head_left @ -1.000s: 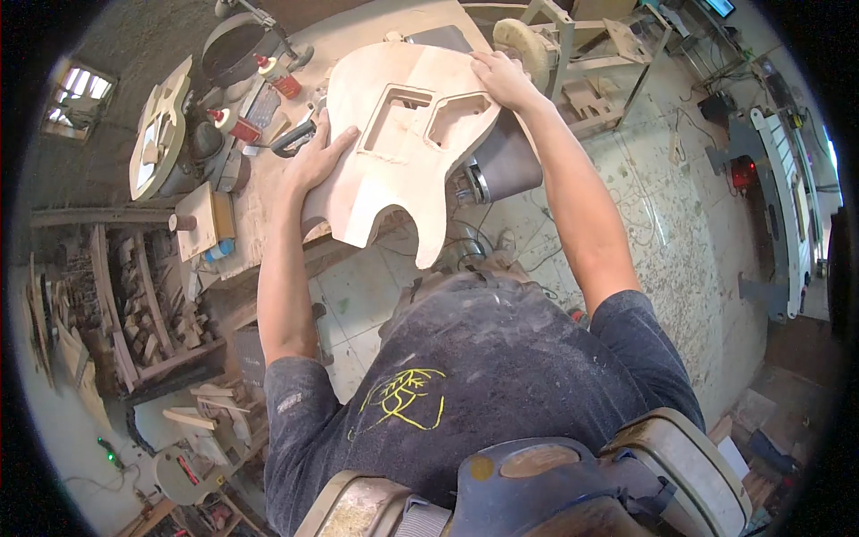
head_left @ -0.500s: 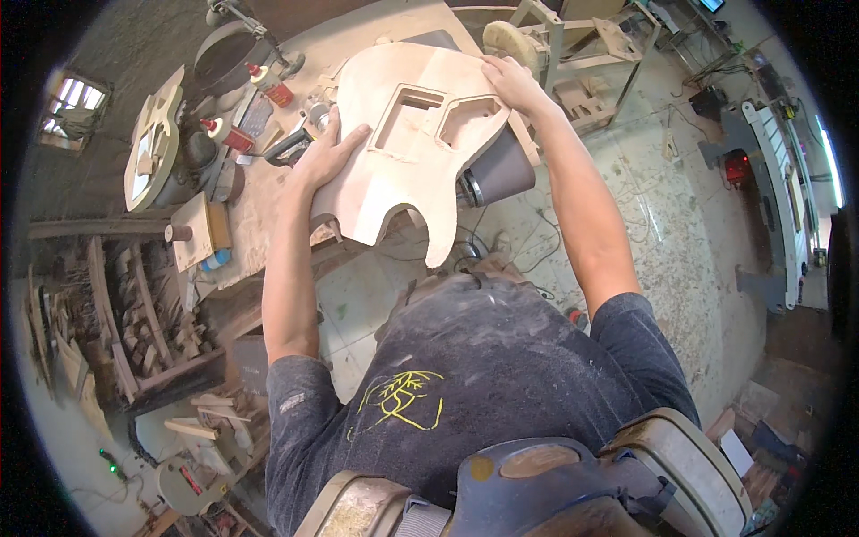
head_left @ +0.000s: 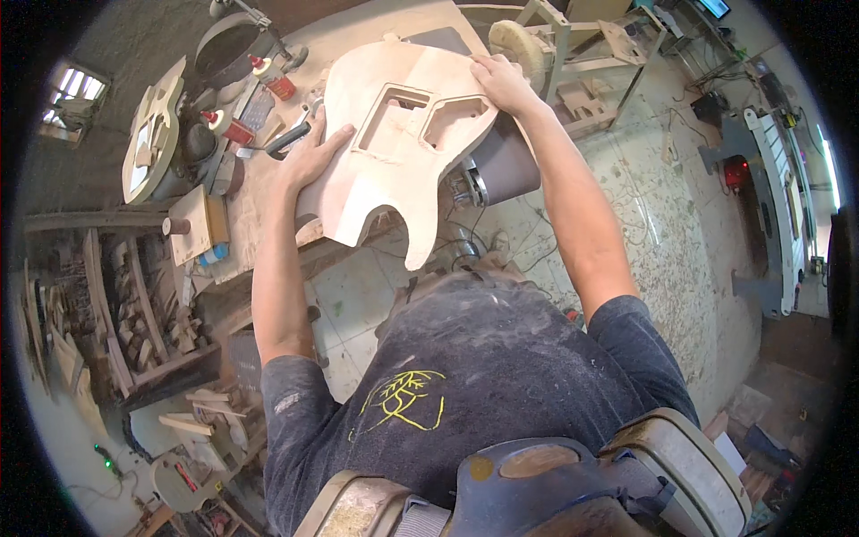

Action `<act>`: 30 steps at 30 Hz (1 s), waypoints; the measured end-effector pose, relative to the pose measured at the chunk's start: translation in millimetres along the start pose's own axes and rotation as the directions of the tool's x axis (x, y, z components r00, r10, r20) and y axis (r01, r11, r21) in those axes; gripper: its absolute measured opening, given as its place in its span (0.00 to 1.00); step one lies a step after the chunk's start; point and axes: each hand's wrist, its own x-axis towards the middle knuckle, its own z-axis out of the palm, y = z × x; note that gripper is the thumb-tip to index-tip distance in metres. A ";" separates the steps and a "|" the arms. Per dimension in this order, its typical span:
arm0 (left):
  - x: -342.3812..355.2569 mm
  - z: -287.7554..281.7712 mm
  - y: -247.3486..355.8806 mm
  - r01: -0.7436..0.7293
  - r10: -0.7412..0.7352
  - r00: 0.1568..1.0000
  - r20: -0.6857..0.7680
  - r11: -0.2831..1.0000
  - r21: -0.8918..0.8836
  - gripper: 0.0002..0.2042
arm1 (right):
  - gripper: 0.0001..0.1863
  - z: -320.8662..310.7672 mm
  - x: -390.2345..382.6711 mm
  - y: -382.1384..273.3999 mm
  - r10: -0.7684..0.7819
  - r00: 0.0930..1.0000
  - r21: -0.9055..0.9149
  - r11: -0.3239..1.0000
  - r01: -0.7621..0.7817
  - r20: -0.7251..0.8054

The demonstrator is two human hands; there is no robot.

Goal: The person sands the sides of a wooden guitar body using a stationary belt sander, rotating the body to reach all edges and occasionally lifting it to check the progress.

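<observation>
I grip a pale, unfinished wooden guitar body (head_left: 386, 183) with two routed cavities and a cut-out at its lower end. My left hand (head_left: 309, 152) is closed on its left edge, thumb on the face. My right hand (head_left: 501, 85) grips the upper right edge, fingers bent over the rim. Directly beneath the body's right side is a machine with a grey sanding belt (head_left: 506, 183) and a metal roller, partly hidden. Two red-and-white squeeze bottles (head_left: 276, 85) lie or stand just left of the body on a pale worktable (head_left: 259, 192).
At left are another guitar-shaped piece (head_left: 143, 166), a small wooden box (head_left: 201, 228) and a rack of offcuts (head_left: 125, 313). A wooden frame (head_left: 608, 45) with a round pad stands behind my right hand. Cables cross the tiled floor (head_left: 653, 206); a white rail machine (head_left: 778, 206) is at right.
The guitar body and both my hands shifted slightly right half a second ago and have since moved back slightly left. My grip looks the same.
</observation>
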 end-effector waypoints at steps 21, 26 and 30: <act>35.8 3.2 65.7 -0.049 0.017 0.971 0.240 0.991 0.126 0.51 | 0.23 -9.9 -34.3 68.5 0.147 0.983 0.425 0.901 -0.089 -0.106; 55.0 15.7 71.0 -0.099 0.072 0.961 0.266 0.991 0.091 0.49 | 0.23 -25.5 -50.3 87.5 0.172 0.980 0.520 0.849 -0.098 -0.096; 65.8 18.0 77.3 -0.186 0.151 0.951 0.269 0.976 0.109 0.48 | 0.21 -41.7 -63.4 85.0 0.251 0.968 0.553 0.811 -0.193 -0.031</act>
